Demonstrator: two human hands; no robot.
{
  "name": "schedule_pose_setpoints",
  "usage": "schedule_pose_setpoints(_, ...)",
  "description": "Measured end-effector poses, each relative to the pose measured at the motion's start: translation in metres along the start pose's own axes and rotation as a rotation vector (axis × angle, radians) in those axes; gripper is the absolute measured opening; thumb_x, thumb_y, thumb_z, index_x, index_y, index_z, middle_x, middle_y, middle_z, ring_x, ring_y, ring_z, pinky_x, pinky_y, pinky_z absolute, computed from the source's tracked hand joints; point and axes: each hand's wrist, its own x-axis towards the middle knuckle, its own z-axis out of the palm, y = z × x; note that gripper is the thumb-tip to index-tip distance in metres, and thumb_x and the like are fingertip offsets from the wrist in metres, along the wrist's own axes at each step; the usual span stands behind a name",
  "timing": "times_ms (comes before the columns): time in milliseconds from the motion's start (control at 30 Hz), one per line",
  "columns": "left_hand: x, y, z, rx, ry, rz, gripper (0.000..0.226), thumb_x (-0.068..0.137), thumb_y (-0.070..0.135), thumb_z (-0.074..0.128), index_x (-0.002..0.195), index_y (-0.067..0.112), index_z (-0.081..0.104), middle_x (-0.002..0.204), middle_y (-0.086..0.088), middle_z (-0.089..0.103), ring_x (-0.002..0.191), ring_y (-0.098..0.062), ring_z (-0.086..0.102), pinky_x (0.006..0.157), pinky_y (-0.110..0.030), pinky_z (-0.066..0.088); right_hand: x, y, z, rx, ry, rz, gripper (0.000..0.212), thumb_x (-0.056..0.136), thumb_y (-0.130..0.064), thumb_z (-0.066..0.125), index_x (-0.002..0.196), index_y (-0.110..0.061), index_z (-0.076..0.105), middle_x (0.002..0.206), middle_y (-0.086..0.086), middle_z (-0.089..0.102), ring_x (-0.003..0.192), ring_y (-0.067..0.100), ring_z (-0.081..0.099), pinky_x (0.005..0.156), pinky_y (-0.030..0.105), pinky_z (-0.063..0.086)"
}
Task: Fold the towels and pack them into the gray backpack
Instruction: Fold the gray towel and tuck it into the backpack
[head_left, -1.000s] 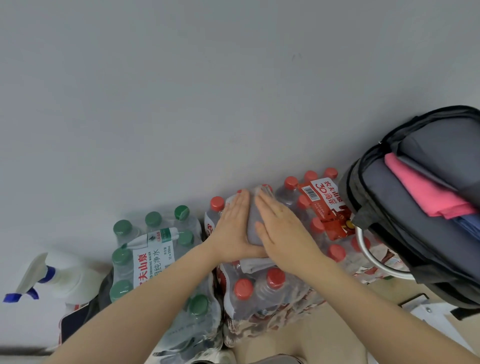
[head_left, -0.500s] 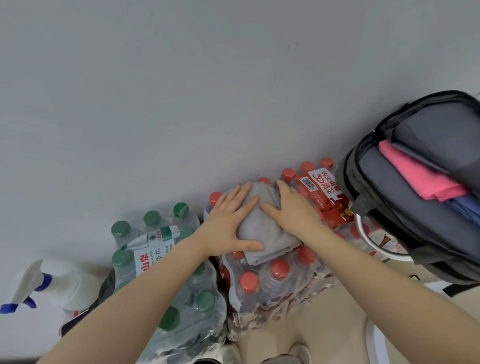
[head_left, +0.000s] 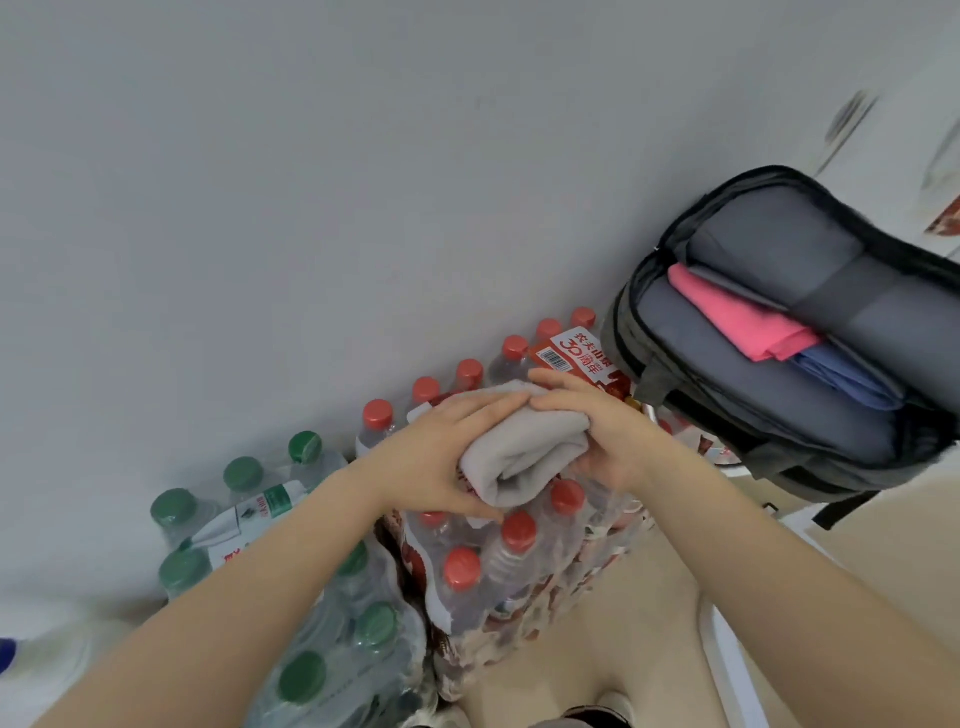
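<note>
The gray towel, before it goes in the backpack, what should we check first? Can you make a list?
1. Gray towel folded small: ok, it is a compact bundle, its rolled end facing the camera.
2. Both hands hold it: ok, left hand and right hand grip it from either side.
3. Gray backpack open: ok, the main compartment gapes wide.
4. Room inside: cannot tell for sure; a pink towel and a blue towel already lie there, with bare lining beside them.
5. Path to the backpack: ok, only the red-capped bottle pack lies below the towel.
</note>
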Motion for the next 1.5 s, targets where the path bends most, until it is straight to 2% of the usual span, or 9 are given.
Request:
schedule_pose_setpoints(233, 0.048, 0.062, -0.005, -0.507, 0.423, -0.085, 0.037, 0.082, 0.006, 0.066, 0.111, 0.025, 0.054, 0.093, 0.021, 0.065, 0.092, 0.014, 0.058, 0.073, -0.006, 0.045, -0.035, -0.051, -0.037, 0.032, -0.088, -0.174, 0.051, 0.081, -0.058, 0.045, 0.094, -0.012, 0.062, 0.076, 0.01, 0.059, 0.065, 0.016, 0.058, 0.058, 0.023, 0.049)
schedule_pose_setpoints(333, 0.073, 0.087, 0.001, -0.815, 0.514, -0.145, 0.034, 0.078, 0.016, 0.071, 0.107, 0.028, 0.059, 0.099, 0.02, 0.069, 0.098, 0.001, 0.063, 0.077, -0.018, 0.052, -0.057, -0.068, -0.059, -0.385, 0.004, -0.363, 0.044, 0.078, -0.06, 0.052, 0.094, -0.02, 0.062, 0.058, -0.001, 0.053, 0.05, 0.013, 0.044, 0.05, 0.023, 0.039)
schedule_pose_setpoints(533, 0.137, 0.126, 0.04, -1.392, 0.691, -0.336, 0.044, 0.085, 0.003, 0.059, 0.127, 0.005, 0.047, 0.119, -0.016, 0.062, 0.106, -0.03, 0.062, 0.082, -0.04, 0.056, -0.069, -0.083, -0.115, -1.141, 0.426, -0.658, 0.017, 0.079, -0.038, 0.067, 0.077, -0.022, 0.063, 0.097, 0.003, 0.053, 0.09, 0.012, 0.05, 0.078, 0.011, 0.036)
schedule_pose_setpoints(733, 0.179, 0.145, 0.082, -1.606, 0.734, -0.632, 0.033, 0.09, 0.006, 0.054, 0.121, 0.017, 0.053, 0.112, -0.005, 0.067, 0.089, -0.019, 0.068, 0.063, -0.034, 0.058, -0.068, -0.078, -0.208, -1.905, 0.87, -0.738, 0.048, 0.073, -0.027, 0.075, 0.116, -0.011, 0.061, 0.125, 0.018, 0.057, 0.125, 0.037, 0.047, 0.107, 0.059, 0.022)
schedule_pose_setpoints(900, 0.203, 0.157, 0.096, -1.536, 0.801, -0.689, 0.037, 0.089, 0.005, 0.055, 0.124, 0.016, 0.051, 0.116, -0.006, 0.064, 0.096, -0.022, 0.065, 0.076, -0.039, 0.056, -0.067, -0.081, -0.258, -2.064, 0.976, -0.664, 0.076, 0.06, -0.03, 0.08, 0.129, -0.013, 0.052, 0.122, 0.02, 0.058, 0.109, 0.036, 0.059, 0.105, 0.051, 0.032)
schedule_pose_setpoints(1033, 0.221, 0.169, 0.105, -1.506, 0.8, -0.676, 0.025, 0.09, 0.004, 0.054, 0.11, 0.02, 0.055, 0.1, 0.0, 0.067, 0.088, -0.018, 0.066, 0.077, -0.039, 0.056, -0.057, -0.087, -0.266, -2.109, 0.946, -0.726, 0.061, 0.06, -0.025, 0.075, 0.116, -0.008, 0.059, 0.083, 0.011, 0.067, 0.071, 0.027, 0.066, 0.07, 0.036, 0.053)
schedule_pose_setpoints(1133, 0.235, 0.172, 0.115, -1.487, 0.814, -0.687, 0.029, 0.09, 0.005, 0.054, 0.117, 0.017, 0.053, 0.111, -0.005, 0.066, 0.099, -0.023, 0.064, 0.086, -0.044, 0.053, -0.063, -0.114, -0.265, -2.062, 0.921, -0.771, 0.047, 0.059, -0.017, 0.075, 0.103, -0.005, 0.065, 0.061, 0.008, 0.061, 0.046, 0.025, 0.058, 0.042, 0.024, 0.04)
schedule_pose_setpoints(1300, 0.271, 0.188, 0.138, -1.306, 0.865, -0.665, 0.035, 0.09, 0.005, 0.054, 0.123, 0.016, 0.046, 0.117, -0.006, 0.06, 0.106, -0.022, 0.059, 0.094, -0.04, 0.049, -0.073, -0.148, -0.267, -1.937, 0.886, -0.804, 0.036, 0.093, -0.021, 0.041, 0.128, -0.011, 0.041, 0.099, 0.013, 0.063, 0.079, 0.035, 0.061, 0.055, 0.033, 0.033)
schedule_pose_setpoints(1500, 0.276, 0.204, 0.136, -0.54, 0.769, -0.706, 0.101, 0.08, 0.026, 0.069, 0.147, 0.015, -0.006, 0.147, -0.013, 0.024, 0.131, -0.027, 0.031, 0.106, -0.035, 0.026, -0.071, -0.143, -0.274, -1.892, 0.827, -0.858, 0.031, 0.085, -0.014, 0.055, 0.114, -0.005, 0.054, 0.072, 0.015, 0.064, 0.055, 0.033, 0.058, 0.047, 0.028, 0.029)
